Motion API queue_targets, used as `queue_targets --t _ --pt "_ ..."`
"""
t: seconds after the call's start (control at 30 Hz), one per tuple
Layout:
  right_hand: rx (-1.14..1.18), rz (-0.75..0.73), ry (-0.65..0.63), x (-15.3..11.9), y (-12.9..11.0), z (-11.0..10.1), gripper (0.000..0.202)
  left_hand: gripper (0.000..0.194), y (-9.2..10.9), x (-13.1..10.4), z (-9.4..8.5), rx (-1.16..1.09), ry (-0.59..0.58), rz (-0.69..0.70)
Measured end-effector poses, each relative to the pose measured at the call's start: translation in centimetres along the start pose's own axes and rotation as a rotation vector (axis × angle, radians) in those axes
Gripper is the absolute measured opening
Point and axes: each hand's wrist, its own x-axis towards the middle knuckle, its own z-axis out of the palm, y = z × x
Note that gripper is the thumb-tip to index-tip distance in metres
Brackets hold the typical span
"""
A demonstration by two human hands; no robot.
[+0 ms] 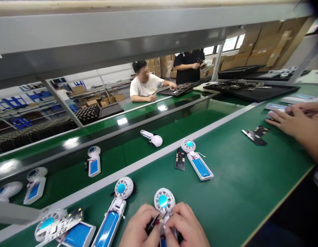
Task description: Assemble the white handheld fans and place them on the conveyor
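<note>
A white handheld fan (164,200) with a round blue centre lies at the table's near edge, its opened handle pointing toward me. My left hand (140,227) is closed at the handle's left side, pinching a small dark circuit board (154,221). On the other side my right hand (187,226) grips the neck of the fan, fingertips close to the left ones. The fingers hide most of the handle; a bit of blue shows between them. Just left lies another open fan (120,188) with a blue battery (107,228) in its handle.
A loose board (63,224) rests across a fan at lower left. Another open fan (198,164) lies ahead beside a board (179,159). Several fans sit on the green conveyor belt (128,151). A co-worker's hands (297,120) work at right. A grey shelf beam (148,31) spans overhead.
</note>
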Motion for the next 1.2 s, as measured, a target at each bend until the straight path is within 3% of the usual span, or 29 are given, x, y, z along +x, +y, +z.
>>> queue_targets --t 0.13,0.27,0.37,0.47,0.67,0.93,1.2 --pt "-0.054 0.002 -0.101 0.3 -0.8 -0.5 0.014 0.024 -0.2 -0.5 0.4 0.091 0.075 0.173" --pt "-0.068 0.068 -0.071 0.4 -1.1 -0.4 0.017 0.039 -0.3 -0.7 0.1 0.337 0.124 0.419" --pt "-0.032 0.112 -0.132 0.4 -1.1 -0.7 0.018 0.042 -0.5 -0.8 0.0 0.438 0.162 0.489" --pt "0.017 0.134 -0.163 0.4 -1.1 -1.0 0.018 0.039 -0.5 -0.8 0.0 0.483 0.168 0.515" --pt "0.035 0.130 -0.088 0.2 -1.3 -0.3 0.018 0.037 0.1 -0.6 -0.1 0.483 0.205 0.551" --pt "-0.035 0.105 -0.014 0.1 -1.4 -0.1 0.016 0.036 0.2 -0.7 0.1 0.411 0.158 0.449" --pt "-0.076 0.039 0.017 0.1 -1.5 0.2 0.016 0.034 0.1 -0.7 0.2 0.465 0.156 0.451"
